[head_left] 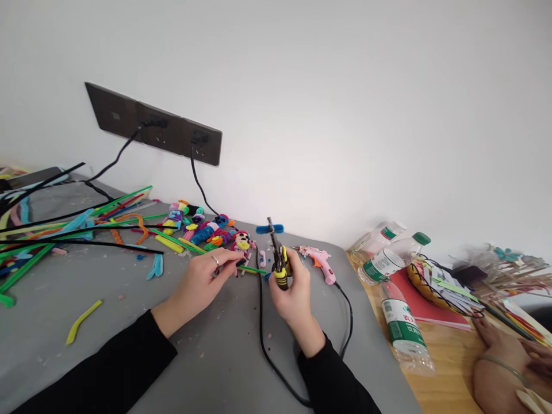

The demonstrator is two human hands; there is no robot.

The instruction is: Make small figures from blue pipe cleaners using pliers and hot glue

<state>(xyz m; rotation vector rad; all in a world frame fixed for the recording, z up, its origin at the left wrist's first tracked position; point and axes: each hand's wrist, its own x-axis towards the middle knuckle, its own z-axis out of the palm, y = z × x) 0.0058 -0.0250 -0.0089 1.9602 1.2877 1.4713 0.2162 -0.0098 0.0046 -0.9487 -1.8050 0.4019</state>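
My right hand (pixel 291 290) is closed round a pair of pliers (pixel 280 265) with black and yellow handles, the jaws pointing up. A short piece of blue pipe cleaner (pixel 276 229) lies crosswise at the jaws. Thumb and fingers of my left hand (pixel 202 282) are pinched together, with a ring on one finger; something small and dark shows at the fingertips, too little to name. Just beyond them is a small pipe-cleaner doll (pixel 242 241) with a pink top, and a green pipe cleaner (pixel 252 269) runs past the fingertips.
Several colourful pipe-cleaner figures (pixel 207 231) lie by the wall. Loose pipe cleaners (pixel 81 227) cover the left. A pink glue gun (pixel 319 261) with a black cord rests right of the pliers. Plastic bottles (pixel 403 325) and a basket (pixel 425 284) stand near another person's hands (pixel 502 368).
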